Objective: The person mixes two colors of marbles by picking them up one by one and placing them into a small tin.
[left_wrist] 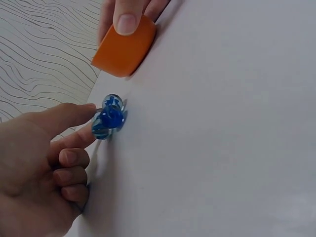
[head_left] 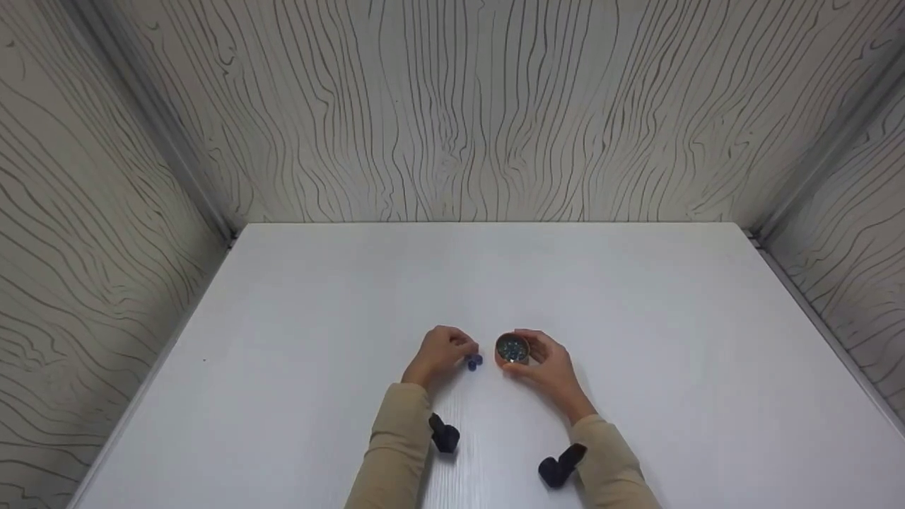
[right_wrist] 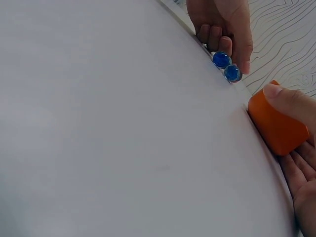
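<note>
My right hand [head_left: 555,371] grips a small orange bowl [left_wrist: 121,57] from its right side, thumb on the near wall and fingers round the far side. Glass marbles [head_left: 512,348] lie inside it, seen from above in the head view. Left of the bowl, my left hand [head_left: 442,353] has thumb and index finger at a small cluster of blue glass marbles [left_wrist: 112,117] on the table. Those two fingertips pinch the marble [left_wrist: 100,130] nearest the hand, while the other fingers are curled into the palm. In the right wrist view, two blue marbles [right_wrist: 222,59] show beside the left fingertips.
A white table [head_left: 339,283] carries all of this, with wood-patterned panels [head_left: 452,113] behind and at both sides. Black wrist cameras [head_left: 445,436] sit on both beige sleeves [head_left: 399,431], low over the near part of the table.
</note>
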### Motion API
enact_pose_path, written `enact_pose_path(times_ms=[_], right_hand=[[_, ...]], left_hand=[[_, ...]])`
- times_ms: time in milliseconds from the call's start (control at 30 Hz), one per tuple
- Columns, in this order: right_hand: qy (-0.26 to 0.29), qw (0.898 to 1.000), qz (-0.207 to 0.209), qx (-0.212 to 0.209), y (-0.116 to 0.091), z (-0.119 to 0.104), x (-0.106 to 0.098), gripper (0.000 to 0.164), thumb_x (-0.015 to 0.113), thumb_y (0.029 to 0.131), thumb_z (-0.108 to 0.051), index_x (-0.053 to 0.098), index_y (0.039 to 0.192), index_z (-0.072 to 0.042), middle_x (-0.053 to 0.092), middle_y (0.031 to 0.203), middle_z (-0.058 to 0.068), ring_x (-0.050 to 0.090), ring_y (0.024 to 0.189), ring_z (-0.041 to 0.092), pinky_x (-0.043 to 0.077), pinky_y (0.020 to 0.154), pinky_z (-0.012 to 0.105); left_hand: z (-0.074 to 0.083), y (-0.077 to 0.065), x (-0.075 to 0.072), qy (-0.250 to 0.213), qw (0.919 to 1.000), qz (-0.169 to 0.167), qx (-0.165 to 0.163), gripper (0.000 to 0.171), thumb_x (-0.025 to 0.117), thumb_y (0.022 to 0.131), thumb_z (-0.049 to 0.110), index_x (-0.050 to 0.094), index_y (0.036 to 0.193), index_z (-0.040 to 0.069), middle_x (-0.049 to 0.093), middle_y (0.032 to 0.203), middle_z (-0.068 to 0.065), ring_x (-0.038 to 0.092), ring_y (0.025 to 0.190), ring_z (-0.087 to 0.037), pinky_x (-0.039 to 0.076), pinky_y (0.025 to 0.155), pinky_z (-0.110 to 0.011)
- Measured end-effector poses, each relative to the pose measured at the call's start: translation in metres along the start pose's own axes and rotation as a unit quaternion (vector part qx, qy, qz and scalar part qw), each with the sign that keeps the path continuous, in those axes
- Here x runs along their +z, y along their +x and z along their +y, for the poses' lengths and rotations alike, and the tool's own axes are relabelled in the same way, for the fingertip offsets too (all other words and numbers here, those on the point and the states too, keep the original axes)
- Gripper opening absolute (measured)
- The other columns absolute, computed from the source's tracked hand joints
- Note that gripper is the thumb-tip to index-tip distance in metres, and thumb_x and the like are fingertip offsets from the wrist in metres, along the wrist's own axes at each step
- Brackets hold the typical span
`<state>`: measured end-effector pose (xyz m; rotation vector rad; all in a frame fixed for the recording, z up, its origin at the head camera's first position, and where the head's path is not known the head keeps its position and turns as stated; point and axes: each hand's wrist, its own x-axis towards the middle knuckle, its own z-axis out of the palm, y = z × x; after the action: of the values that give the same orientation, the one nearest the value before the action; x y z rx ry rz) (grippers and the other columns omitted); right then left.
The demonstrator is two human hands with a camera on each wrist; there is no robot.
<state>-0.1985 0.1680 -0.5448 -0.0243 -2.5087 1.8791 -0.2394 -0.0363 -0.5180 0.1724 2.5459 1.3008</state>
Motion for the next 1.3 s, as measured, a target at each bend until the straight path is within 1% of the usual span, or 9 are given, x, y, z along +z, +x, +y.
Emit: enact_pose_path(times_ms=[233, 267, 467, 600, 700, 867, 967, 1200, 1300], right_hand=[[-0.013, 1.0, 0.001, 0.001, -0.0006, 0.0009, 0.0, 0.063, 0.084, 0.07, -0.015, 0.058, 0.126, -0.005, 0.059, 0.133, 0.017, 0.052, 0.131, 0.033, 0.041, 0.109, 0.038], [-0.009, 1.0, 0.001, 0.0, -0.0003, 0.0014, -0.0001, 0.063, 0.084, 0.07, -0.014, 0.058, 0.126, -0.004, 0.059, 0.133, 0.017, 0.052, 0.131, 0.034, 0.041, 0.109, 0.038], [0.017, 1.0, -0.001, -0.007, 0.0019, 0.0039, -0.0005, 0.061, 0.084, 0.069, -0.008, 0.059, 0.125, -0.002, 0.059, 0.132, 0.018, 0.053, 0.131, 0.033, 0.041, 0.109, 0.038], [0.01, 1.0, 0.001, -0.004, 0.002, 0.0034, -0.0011, 0.061, 0.083, 0.07, -0.009, 0.059, 0.125, -0.003, 0.059, 0.133, 0.017, 0.052, 0.131, 0.033, 0.04, 0.109, 0.038], [0.002, 1.0, 0.001, -0.004, 0.002, 0.0029, -0.0008, 0.06, 0.083, 0.071, -0.011, 0.059, 0.126, -0.004, 0.059, 0.133, 0.016, 0.052, 0.131, 0.033, 0.04, 0.109, 0.038], [-0.004, 1.0, -0.001, -0.009, 0.0011, 0.0022, 0.0008, 0.061, 0.084, 0.071, -0.013, 0.059, 0.126, -0.005, 0.059, 0.134, 0.016, 0.052, 0.132, 0.033, 0.04, 0.109, 0.038], [-0.01, 1.0, -0.001, -0.008, 0.0004, 0.0024, 0.0014, 0.062, 0.084, 0.07, -0.014, 0.059, 0.126, -0.005, 0.058, 0.134, 0.016, 0.052, 0.131, 0.034, 0.041, 0.108, 0.039], [-0.004, 1.0, 0.0, 0.011, -0.0001, 0.0035, -0.0001, 0.062, 0.084, 0.07, -0.016, 0.059, 0.126, -0.009, 0.059, 0.134, 0.013, 0.051, 0.133, 0.031, 0.039, 0.11, 0.039], [-0.009, 1.0, -0.002, 0.003, 0.0005, 0.0035, -0.0007, 0.062, 0.084, 0.07, -0.016, 0.059, 0.126, -0.008, 0.059, 0.134, 0.014, 0.051, 0.132, 0.032, 0.04, 0.11, 0.04]], left_hand=[[-0.0003, 0.0018, 0.001, 0.0, 1.0, 0.001, -0.008, 0.022, 0.064, 0.09, 0.024, 0.073, 0.095, 0.005, 0.071, 0.097, -0.009, 0.061, 0.088, -0.016, 0.05, 0.09, -0.038], [-0.0006, 0.0017, 0.0008, 0.0, 1.0, 0.001, -0.006, 0.022, 0.064, 0.09, 0.024, 0.073, 0.095, 0.005, 0.071, 0.098, -0.01, 0.06, 0.087, -0.016, 0.05, 0.09, -0.038], [-0.0008, -0.0004, -0.001, -0.005, 0.9999, 0.005, 0.008, 0.024, 0.064, 0.089, 0.023, 0.073, 0.095, 0.002, 0.072, 0.097, -0.012, 0.058, 0.083, -0.015, 0.051, 0.084, -0.034], [-0.0005, 0.0002, -0.0005, -0.011, 0.9999, 0.011, 0.005, 0.024, 0.065, 0.088, 0.023, 0.072, 0.095, 0.001, 0.071, 0.095, -0.011, 0.056, 0.08, -0.014, 0.05, 0.081, -0.031], [-0.0014, 0.0013, -0.0004, -0.022, 0.9996, 0.016, 0.0, 0.024, 0.065, 0.089, 0.023, 0.071, 0.097, 0.001, 0.07, 0.095, -0.011, 0.056, 0.081, -0.014, 0.05, 0.081, -0.031], [-0.0019, 0.0008, 0.0009, -0.036, 0.9988, 0.028, -0.014, 0.025, 0.065, 0.09, 0.023, 0.07, 0.101, 0.001, 0.069, 0.099, -0.012, 0.058, 0.086, -0.015, 0.051, 0.086, -0.035], [-0.0017, -0.0002, 0.0025, -0.043, 0.9983, 0.035, -0.021, 0.025, 0.064, 0.09, 0.023, 0.07, 0.102, 0.002, 0.069, 0.099, -0.011, 0.058, 0.086, -0.016, 0.052, 0.087, -0.036], [-0.0017, -0.0006, 0.0052, -0.06, 0.9964, 0.059, -0.014, 0.024, 0.064, 0.091, 0.023, 0.069, 0.102, 0.003, 0.067, 0.099, -0.011, 0.058, 0.089, -0.016, 0.051, 0.087, -0.035], [-0.001, -0.0016, 0.0057, -0.064, 0.9957, 0.065, -0.01, 0.023, 0.064, 0.091, 0.023, 0.069, 0.101, 0.003, 0.067, 0.099, -0.01, 0.056, 0.089, -0.016, 0.05, 0.087, -0.034]])
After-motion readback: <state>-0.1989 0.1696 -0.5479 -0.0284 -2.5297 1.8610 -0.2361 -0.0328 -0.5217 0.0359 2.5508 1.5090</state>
